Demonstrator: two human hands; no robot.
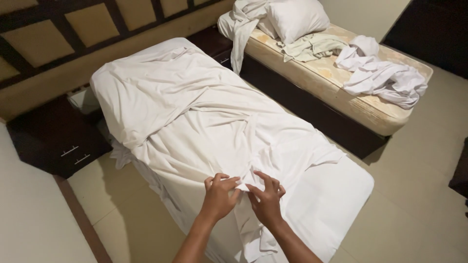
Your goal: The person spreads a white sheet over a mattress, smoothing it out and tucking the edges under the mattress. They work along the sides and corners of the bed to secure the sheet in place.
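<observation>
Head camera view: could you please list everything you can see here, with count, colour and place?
sheet: one, white, crumpled over the near bed
near mattress: one, white, centre
far mattress: one, cream patterned, upper right
pillow: one, white, head of far bed
loose linen: one pile, white, on far bed
pale cloth: one, greenish, beside the pillow
nightstand: one, dark, left
headboard: one, tan panels, top left
floor: beige tiles
left hand, right hand: both pinching the sheet at the near edge

A second bed (341, 92) stands at upper right, its patterned mattress bare, with a pillow (297, 17) and crumpled linens (382, 75) (white, heaped) on it. A dark nightstand (53, 139) sits at left.
</observation>
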